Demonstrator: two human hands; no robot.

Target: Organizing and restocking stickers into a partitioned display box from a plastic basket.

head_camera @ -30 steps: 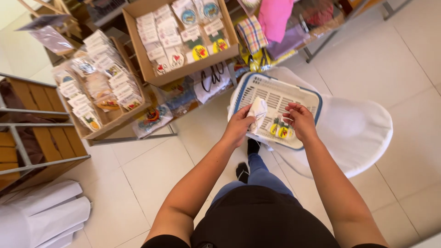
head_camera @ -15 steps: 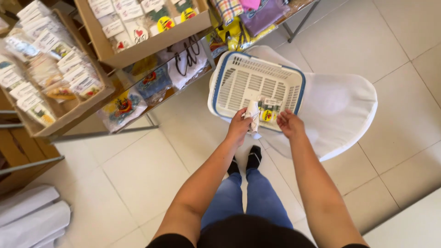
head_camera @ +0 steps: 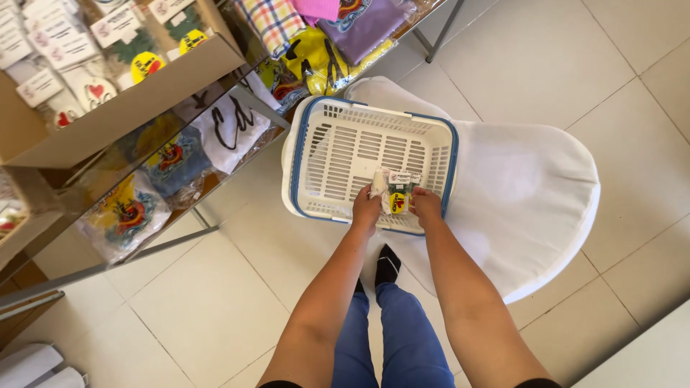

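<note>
left hand (head_camera: 366,210): at the near rim of the basket, fingers curled narrow on the left edge of a small packet; looks pinched, not certain
right hand (head_camera: 427,205): same rim, just right of the left hand, fingers bent onto the packet's right edge; grip itself partly hidden
small packet (head_camera: 396,195): clear bag with a white header card and a yellow round print, inside the basket at its 6 o'clock edge, between both hands
packet vs hands: lies at 12 o'clock from the knuckles, touching both; long axis runs 12 to 6, header card at the far end
nearer hand: can't separate them, both on it; left sits slightly lower on the rim
white basket (head_camera: 338,154): slotted plastic, blue rim, otherwise bare inside, resting on a white covered seat (head_camera: 525,194)
basket axis: long side runs roughly 9 to 3, tilted a bit clockwise
shelf (head_camera: 136,93): at 10 o'clock from the basket, cardboard tray of carded items above, bagged printed goods below
folded cloths (head_camera: 323,29): at 12 o'clock, plaid, pink, purple, yellow
floor (head_camera: 208,309): pale tile; person's legs in blue trousers at 6 o'clock
</note>
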